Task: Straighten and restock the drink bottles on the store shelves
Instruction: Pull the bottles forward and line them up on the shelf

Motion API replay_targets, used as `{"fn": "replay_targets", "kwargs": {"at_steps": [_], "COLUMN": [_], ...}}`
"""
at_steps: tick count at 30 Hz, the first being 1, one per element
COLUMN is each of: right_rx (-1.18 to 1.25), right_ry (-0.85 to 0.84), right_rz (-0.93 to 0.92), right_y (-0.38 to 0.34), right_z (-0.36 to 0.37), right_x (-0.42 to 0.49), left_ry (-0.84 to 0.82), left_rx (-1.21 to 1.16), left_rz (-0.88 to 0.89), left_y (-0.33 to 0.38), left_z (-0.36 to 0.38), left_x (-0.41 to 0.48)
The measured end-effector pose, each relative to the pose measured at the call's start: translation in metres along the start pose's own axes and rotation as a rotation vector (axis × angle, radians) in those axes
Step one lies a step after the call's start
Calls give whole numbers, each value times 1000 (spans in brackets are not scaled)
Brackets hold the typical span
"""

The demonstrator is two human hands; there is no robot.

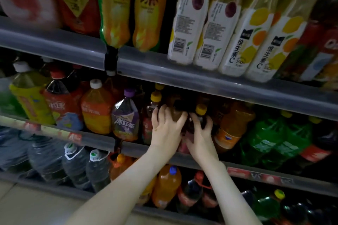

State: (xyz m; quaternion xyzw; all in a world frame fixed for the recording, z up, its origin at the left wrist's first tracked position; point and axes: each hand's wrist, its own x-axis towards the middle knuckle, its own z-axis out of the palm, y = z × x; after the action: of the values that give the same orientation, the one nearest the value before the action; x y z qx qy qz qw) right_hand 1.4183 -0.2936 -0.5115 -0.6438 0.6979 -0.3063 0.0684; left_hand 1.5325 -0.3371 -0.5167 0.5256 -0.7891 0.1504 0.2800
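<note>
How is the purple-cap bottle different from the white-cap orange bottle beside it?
The purple-cap bottle has a purple label; the orange bottle has an orange one. The purple-cap bottle looks slimmer, the orange bottle rounder. Both stand side by side on the middle shelf.

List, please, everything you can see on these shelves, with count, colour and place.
red diamond-label bottle: one, red, top shelf left
green-and-yellow tea bottles: two, top shelf centre-left
barcoded white-label bottles: two, white, top shelf centre
vitamin C bottles: two, white, citrus print, top shelf right
purple-labelled tea bottle: one, purple, middle shelf centre-left
orange soda bottle: one, orange, middle shelf centre-right
green bottles: at least two, middle shelf right
water jugs: at least three, clear, bottom shelf left
brown bottle: one, brown, middle shelf centre
yellow-capped dark bottle: one, dark, right of the brown bottle; similar ones left
left hand: one, grips the brown bottle
right hand: one, grips the yellow-capped dark bottle
</note>
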Motion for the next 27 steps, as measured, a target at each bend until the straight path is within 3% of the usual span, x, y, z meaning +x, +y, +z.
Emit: {"fn": "replay_targets", "kwargs": {"at_steps": [5,11,16,21,27], "right_rx": [-27,88,112,28,-195], "right_ry": [130,221,146,70,-99], "right_rz": [31,3,-112,-42,56], "right_y": [13,28,17,12,-12], "right_z": [3,-3,8,12,-9], "right_x": [-1,-9,-1,11,-7], "left_ry": [122,74,47,88,-129], "left_rx": [86,89,41,35,34], "left_rz": [12,38,27,36,-14], "left_y": [-11,-9,-8,-9,-2], "left_z": [6,5,7,12,-19], "left_x": [-1,7,8,1,-29]}}
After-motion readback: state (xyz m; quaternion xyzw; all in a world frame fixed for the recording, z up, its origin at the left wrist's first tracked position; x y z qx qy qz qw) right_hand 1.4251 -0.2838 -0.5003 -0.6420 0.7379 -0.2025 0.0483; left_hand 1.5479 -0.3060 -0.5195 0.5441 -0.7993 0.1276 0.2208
